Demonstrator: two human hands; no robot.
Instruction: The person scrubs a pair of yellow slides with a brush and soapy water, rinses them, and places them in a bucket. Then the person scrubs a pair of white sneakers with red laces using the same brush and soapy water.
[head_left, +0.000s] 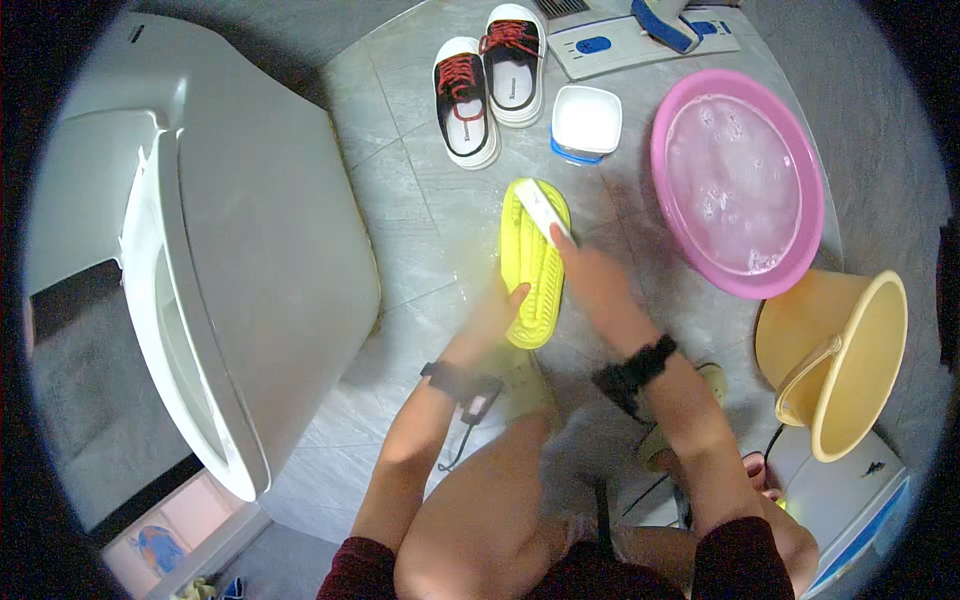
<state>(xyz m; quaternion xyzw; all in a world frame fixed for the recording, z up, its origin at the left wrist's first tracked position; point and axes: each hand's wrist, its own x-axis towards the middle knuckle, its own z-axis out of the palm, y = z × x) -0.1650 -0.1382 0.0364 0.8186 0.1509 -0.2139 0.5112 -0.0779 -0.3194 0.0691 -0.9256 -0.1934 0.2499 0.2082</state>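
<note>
A yellow-green ridged plastic board, shaped like a small washboard or a sole, is in front of me above the tiled floor. My left hand grips its lower left edge, the thumb lying over the top. In my right hand is a white block-like thing, perhaps a brush, which lies slantwise on the upper part of the board. Its underside is hidden. Both wrists carry black straps. Beyond the board stand two black slip-on sneakers with red laces and a white square plastic container over a blue-edged piece.
A pink basin of sudsy water is at the right, with a tilted beige bucket below it. A white toilet fills the left side. A flat mop head lies at the back. My knees are close below my hands.
</note>
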